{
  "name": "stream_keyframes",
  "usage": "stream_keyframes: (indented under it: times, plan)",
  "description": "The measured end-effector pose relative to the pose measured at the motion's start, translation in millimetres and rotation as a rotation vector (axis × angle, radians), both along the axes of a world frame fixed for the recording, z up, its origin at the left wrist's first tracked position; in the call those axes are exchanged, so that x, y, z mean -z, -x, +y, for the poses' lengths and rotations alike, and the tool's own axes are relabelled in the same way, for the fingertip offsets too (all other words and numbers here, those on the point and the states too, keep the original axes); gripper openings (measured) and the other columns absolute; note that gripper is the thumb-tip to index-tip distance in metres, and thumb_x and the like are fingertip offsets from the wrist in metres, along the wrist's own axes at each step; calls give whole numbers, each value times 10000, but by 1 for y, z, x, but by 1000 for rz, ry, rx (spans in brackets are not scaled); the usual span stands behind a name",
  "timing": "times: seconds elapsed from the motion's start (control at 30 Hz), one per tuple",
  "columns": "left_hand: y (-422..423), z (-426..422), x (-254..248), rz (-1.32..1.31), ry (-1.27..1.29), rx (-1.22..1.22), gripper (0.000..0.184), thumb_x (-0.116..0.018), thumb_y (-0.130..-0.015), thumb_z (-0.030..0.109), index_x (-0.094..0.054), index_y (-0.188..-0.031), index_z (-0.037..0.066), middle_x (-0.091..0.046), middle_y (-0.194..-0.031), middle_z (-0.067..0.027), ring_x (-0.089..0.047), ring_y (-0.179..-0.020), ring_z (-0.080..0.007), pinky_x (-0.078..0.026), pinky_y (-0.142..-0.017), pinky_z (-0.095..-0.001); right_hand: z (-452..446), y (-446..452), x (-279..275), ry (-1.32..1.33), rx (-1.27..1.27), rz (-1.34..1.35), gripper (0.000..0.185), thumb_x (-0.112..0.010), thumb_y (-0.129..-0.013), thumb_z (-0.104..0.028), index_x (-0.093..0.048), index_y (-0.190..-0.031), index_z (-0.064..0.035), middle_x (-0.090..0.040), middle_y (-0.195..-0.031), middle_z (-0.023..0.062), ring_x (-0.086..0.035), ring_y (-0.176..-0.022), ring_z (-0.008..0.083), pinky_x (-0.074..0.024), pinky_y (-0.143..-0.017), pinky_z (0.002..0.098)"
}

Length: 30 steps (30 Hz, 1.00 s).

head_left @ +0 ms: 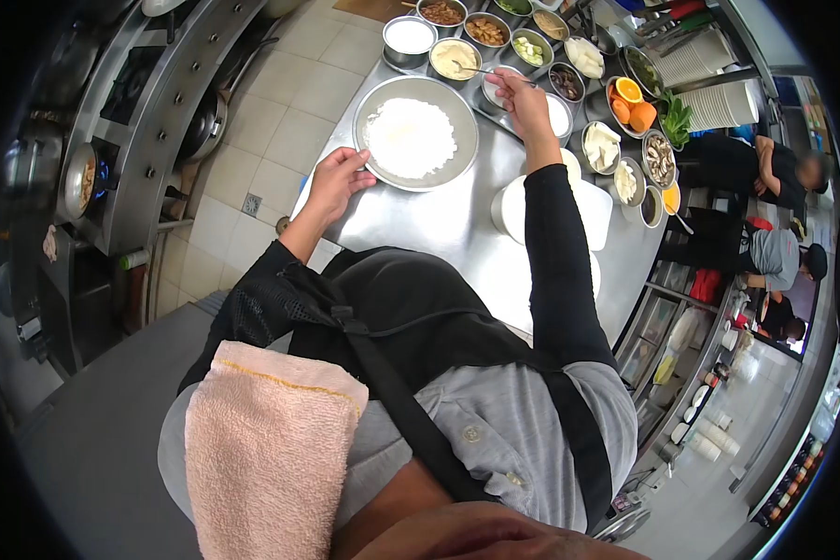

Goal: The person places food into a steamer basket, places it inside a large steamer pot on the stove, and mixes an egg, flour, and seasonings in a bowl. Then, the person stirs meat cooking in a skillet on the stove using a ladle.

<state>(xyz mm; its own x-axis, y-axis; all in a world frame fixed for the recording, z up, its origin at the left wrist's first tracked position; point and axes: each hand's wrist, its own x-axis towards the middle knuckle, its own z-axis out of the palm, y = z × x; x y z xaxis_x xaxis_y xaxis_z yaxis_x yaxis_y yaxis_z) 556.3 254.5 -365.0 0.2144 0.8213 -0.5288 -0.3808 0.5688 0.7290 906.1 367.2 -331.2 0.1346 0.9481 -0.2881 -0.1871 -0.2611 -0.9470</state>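
A wide metal bowl [467, 173] with white powder [411, 138] in it rests on the steel counter [397, 224]. At the bowl's left rim is my left hand [338, 182], its thumb and fingers closed on the edge. My right hand [523, 101], to the right of the bowl, pinches the handle of a spoon [497, 75]. The spoon's other end lies over a round tin of pale yellow powder [452, 56]. Beneath my right hand sits another tin with white contents, partly covered by the hand.
Several ingredient tins line the counter's back, among them white powder [410, 35] and cut oranges [629, 91]. White tubs [511, 210] stand by my right sleeve. A stove [173, 93] with a lit burner and pan [82, 182] is left. Other people [775, 252] stand far right.
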Motion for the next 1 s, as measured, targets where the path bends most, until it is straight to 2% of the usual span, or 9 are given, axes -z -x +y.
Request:
stream_keyframes:
  times: [0.33, 0.47, 0.57, 0.63, 0.67, 0.83, 0.9, 0.97, 1.0]
  plan:
    - [1, 2, -2, 1, -4, 18, 203, -711, -928, 200, -534, -892, 107, -607, -841, -19, -659, -704, -143, -572, -675, -269, -7, -9, -11, 31, 69, 251, 259, -504, -992, -117, -587, -1171, 51, -714, -1077, 142, -511, -692, 76, -343, -522, 174]
    - [2, 2, -4, 10, 13, 33, 207, -708, -929, 202, -529, -882, 110, -598, -844, -15, -659, -705, -141, -570, -642, -262, -34, -10, -38, 14, -34, 261, 278, -516, -1008, -140, -584, -1195, 53, -715, -1085, 132, -500, -679, 58, -340, -520, 167]
    - [1, 4, 3, 36, 33, 37, 210, -705, -929, 193, -521, -864, 115, -591, -845, -15, -658, -694, -142, -565, -613, -254, -72, 22, -85, -89, -287, -301, 300, -584, -1005, -205, -681, -1177, 21, -741, -1051, 86, -551, -726, 55, -437, -627, 187]
    - [1, 4, 5, 41, 16, 47, 211, -700, -928, 170, -513, -850, 110, -595, -848, -22, -655, -676, -142, -571, -612, -252, -80, 14, -87, -258, -386, -668, 294, -603, -1006, -272, -714, -1168, -54, -751, -1037, 43, -641, -925, 104, -503, -805, 251]
    - [0, 4, 4, 41, 4, 55, 211, -698, -928, 164, -511, -849, 107, -596, -847, -23, -655, -674, -142, -574, -616, -254, -84, 9, -97, -324, -281, -838, 298, -574, -1021, -301, -723, -1147, -75, -751, -1018, 41, -645, -904, 116, -503, -839, 256]
    - [2, 2, 14, 83, -4, 64, 189, -684, -902, 90, -505, -845, 74, -601, -845, -46, -658, -679, -154, -597, -616, -284, -101, -29, -191, -737, 301, -1053, 390, -491, -1061, -318, -716, -954, -18, -732, -851, 39, -655, -753, 118, -497, -677, 273]
    - [-2, 1, 14, 159, 2, 62, 117, -659, -869, 56, -568, -939, 33, -645, -902, -82, -671, -695, -163, -601, -610, -289, -105, -53, -209, -800, 538, -1128, 380, -496, -1059, -301, -723, -930, -25, -735, -815, 50, -677, -715, 139, -502, -655, 281]
    - [-2, -5, 3, 175, 12, 77, 180, -622, -877, 55, -578, -1045, 8, -669, -949, -99, -676, -700, -166, -589, -614, -278, -104, -64, -215, -836, 661, -1323, 321, -501, -1048, -263, -711, -932, -51, -715, -736, 78, -696, -682, 204, -506, -635, 303]
    - [-3, -8, -3, 181, 26, 80, 201, -603, -884, 57, -565, -1075, 7, -658, -918, -86, -661, -679, -159, -580, -617, -277, -98, -75, -201, -819, 689, -1429, 391, -443, -1066, -281, -725, -914, -56, -728, -768, 69, -706, -705, 167, -515, -641, 304]
